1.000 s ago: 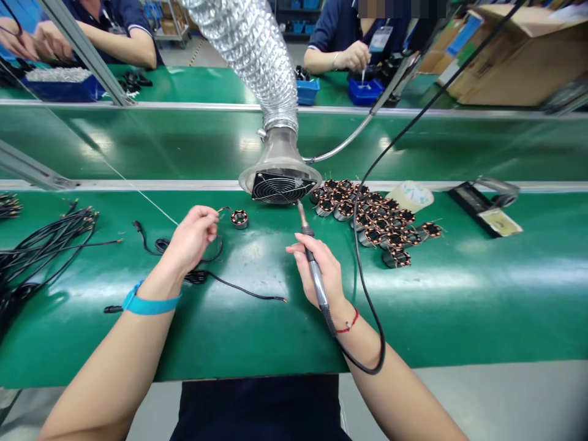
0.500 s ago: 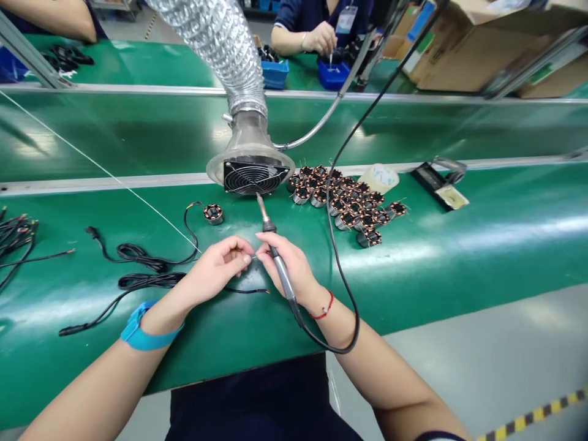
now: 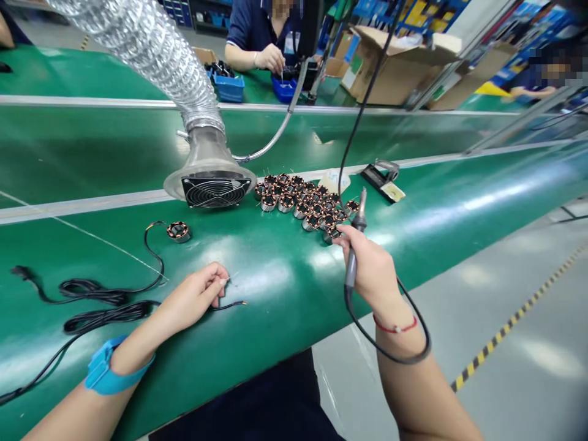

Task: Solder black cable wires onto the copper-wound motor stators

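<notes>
Green workbench slopes across my view, its near edge just below both wrists; bare belt runs between the hands and on past the right hand. I log these items. Left hand: fingers and thumb pinched on a thin wire end, with a black cable coiled beside the hand. Right hand: closed around a soldering iron, tip up, just beside a pile of copper coils. One wired coil sits apart, beyond the left hand. Fume extractor stands farther off. Change from the earlier frame: the hands nearly touched; now they are well apart, the iron lifted toward the pile.
</notes>
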Available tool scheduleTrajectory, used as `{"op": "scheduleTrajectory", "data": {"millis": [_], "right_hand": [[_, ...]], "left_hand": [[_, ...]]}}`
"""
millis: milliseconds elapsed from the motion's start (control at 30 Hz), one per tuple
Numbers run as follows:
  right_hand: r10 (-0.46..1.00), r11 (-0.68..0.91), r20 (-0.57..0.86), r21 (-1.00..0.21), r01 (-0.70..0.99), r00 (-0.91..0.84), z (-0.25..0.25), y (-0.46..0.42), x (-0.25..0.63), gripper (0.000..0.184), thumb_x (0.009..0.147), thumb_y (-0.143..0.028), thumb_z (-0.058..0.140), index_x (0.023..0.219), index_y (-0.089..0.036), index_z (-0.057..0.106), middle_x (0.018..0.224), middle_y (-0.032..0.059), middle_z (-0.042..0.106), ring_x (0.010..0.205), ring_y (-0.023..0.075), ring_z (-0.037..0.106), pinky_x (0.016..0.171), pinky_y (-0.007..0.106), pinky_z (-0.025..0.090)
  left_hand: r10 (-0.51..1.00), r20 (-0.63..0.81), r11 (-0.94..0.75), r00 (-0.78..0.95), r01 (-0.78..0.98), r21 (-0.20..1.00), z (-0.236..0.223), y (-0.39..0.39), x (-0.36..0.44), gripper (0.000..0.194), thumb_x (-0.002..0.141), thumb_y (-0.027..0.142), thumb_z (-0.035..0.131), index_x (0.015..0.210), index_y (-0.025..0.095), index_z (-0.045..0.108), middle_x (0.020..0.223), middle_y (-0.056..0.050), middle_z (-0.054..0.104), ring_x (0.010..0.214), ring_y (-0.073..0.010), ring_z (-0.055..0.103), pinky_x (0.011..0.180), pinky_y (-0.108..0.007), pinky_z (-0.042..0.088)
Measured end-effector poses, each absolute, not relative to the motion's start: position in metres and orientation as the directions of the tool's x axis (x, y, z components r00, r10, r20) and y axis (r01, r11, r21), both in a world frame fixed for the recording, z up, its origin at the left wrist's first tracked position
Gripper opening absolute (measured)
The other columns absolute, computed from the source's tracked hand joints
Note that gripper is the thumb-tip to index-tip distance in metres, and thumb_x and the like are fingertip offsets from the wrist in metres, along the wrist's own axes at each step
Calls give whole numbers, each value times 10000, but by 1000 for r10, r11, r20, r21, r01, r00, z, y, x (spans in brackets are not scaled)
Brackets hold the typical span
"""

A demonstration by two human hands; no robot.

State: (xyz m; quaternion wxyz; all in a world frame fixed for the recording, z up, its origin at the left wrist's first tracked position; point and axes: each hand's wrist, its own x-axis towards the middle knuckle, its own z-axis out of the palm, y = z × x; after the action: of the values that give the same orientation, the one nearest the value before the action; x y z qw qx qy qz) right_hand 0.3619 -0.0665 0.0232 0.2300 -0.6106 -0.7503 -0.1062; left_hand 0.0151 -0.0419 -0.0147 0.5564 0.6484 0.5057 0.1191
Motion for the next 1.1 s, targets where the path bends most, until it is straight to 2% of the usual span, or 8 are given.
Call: {"op": "scheduleTrajectory", "data": {"millis": [133, 333, 467, 600, 733, 900, 1000, 1100], "right_hand": [[916, 275, 297, 24, 961, -270, 0, -27, 373, 339, 893, -146, 499, 1219, -103, 580, 1006, 165, 693, 896, 286, 616, 766, 403, 475], [911, 346, 223, 51, 937, -348, -3, -1, 347, 312, 852, -232, 613, 1148, -133, 611, 911, 139, 710, 963, 306, 577, 870, 429, 396], [892, 436, 176, -83, 896, -417, 5, -15, 302, 389, 871, -408, 634, 1156, -149, 585, 829, 77, 720, 848, 268, 598, 770, 373, 382], [823, 567, 185, -218, 795, -537, 3, -30, 253, 246, 915, -244, 529, 1146, -171, 567, 875, 53, 729, 818, 239, 603, 740, 354, 372], [779, 625, 215, -353, 697, -589, -1, -34, 229, 329, 870, -90, 457, 1180, -179, 522, 902, 52, 727, 828, 223, 630, 772, 357, 413], [778, 612, 250, -511, 604, -576, -3, -36, 225, 470, 804, -44, 462, 1249, -196, 451, 1135, 96, 677, 1017, 241, 627, 862, 400, 483], [748, 609, 205, -591, 529, -631, -7, -37, 224, 530, 789, -43, 483, 1291, -200, 419, 1211, 105, 635, 1090, 239, 604, 922, 426, 502], [749, 594, 216, -639, 489, -627, -14, -37, 225, 485, 815, -70, 515, 1275, -204, 435, 1187, 100, 639, 1082, 234, 604, 943, 441, 515]], "left_hand": [[792, -394, 135, 466, 496, 858, -14, -47, 22, 128, 921, 332, 434, 892, 222, 491, 801, 0, 628, 663, -152, 621, 608, -267, 448], [775, -369, 150, 513, 417, 897, -14, -52, 25, 118, 907, 317, 464, 881, 206, 496, 809, 0, 623, 651, -124, 596, 610, -252, 446], [815, -361, 255, 452, 279, 926, -16, -47, 26, 156, 829, 340, 548, 818, 195, 492, 684, 26, 556, 585, -110, 527, 544, -223, 397], [906, -324, 262, 273, 240, 935, -16, -35, 21, 166, 761, 321, 587, 823, 184, 517, 646, 54, 466, 560, -98, 434, 543, -220, 336], [937, -234, 122, 258, 386, 914, -10, -30, 8, 190, 810, 292, 568, 956, 175, 602, 663, 43, 448, 603, -123, 442, 597, -251, 357], [853, 20, -449, 521, 715, 537, -5, -36, 0, 256, 930, 255, 455, 1118, 229, 628, 932, -46, 592, 823, -177, 571, 708, -291, 421], [808, 33, -576, 588, 778, 252, -10, -37, 0, 261, 971, 288, 405, 1002, 232, 659, 931, -53, 615, 786, -172, 572, 619, -278, 379], [798, 88, -603, 596, 785, 144, -16, -34, 0, 300, 979, 262, 381, 870, 219, 658, 878, -50, 625, 745, -167, 550, 596, -284, 351]]}}
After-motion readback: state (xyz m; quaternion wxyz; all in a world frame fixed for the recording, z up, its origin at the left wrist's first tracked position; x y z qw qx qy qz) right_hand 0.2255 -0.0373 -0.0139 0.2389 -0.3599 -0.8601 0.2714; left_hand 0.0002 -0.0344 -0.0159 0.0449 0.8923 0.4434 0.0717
